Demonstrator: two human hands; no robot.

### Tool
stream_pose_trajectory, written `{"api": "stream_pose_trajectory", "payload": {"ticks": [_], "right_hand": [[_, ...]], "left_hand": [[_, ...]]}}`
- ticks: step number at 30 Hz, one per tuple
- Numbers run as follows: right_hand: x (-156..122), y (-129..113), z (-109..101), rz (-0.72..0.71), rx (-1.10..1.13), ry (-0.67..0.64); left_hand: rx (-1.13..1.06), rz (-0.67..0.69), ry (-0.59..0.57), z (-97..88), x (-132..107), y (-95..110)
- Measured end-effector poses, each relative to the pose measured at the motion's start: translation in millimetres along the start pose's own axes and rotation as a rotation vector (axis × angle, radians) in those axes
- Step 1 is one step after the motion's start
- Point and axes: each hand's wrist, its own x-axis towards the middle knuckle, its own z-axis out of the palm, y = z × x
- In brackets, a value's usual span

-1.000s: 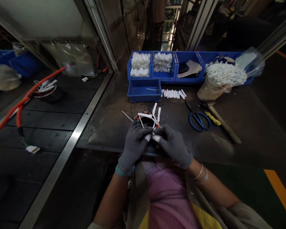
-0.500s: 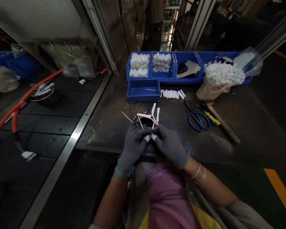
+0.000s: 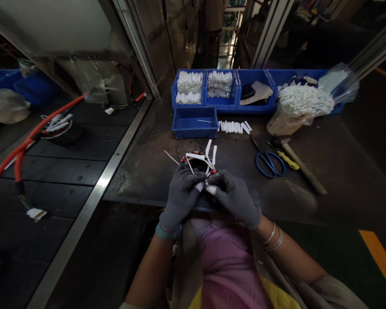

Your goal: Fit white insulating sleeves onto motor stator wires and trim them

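Observation:
Both hands wear grey gloves and meet at the near edge of the dark workbench. My left hand is closed, its fingertips pinching a small white sleeve. My right hand is closed too, pinching another white sleeve against the left fingertips. Just beyond the fingers lies a round wound part with coloured wires and white sleeved leads sticking up; the hands cover its near side.
A small blue tray and a row of white tubes lie behind the part. Blue bins hold more white tubes. Blue-handled scissors, a hammer and a bag of white tubes are to the right. An orange cable runs at left.
The hands stay together at the part with small finger movements. The orange cable's end at left has shifted a little.

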Motion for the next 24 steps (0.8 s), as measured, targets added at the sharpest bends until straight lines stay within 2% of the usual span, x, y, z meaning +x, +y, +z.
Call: {"api": "stream_pose_trajectory", "payload": {"ticks": [6,12,15,24], "right_hand": [[6,-5,5,0.057,-0.136,-0.002],[1,2,-8,0.014,0.103,-0.031],[-2,4,-9,0.005,0.119,-0.023],[7,-5,7,0.037,-0.105,0.025]], "left_hand": [[-0.004,-0.003,-0.022,-1.0,0,-1],[-0.013,-0.010,0.011,1.0,0,0],[-0.015,-0.012,0.025,2.7,-1,0],[-0.008,-0.006,-0.029,-0.9,0,1]]}}
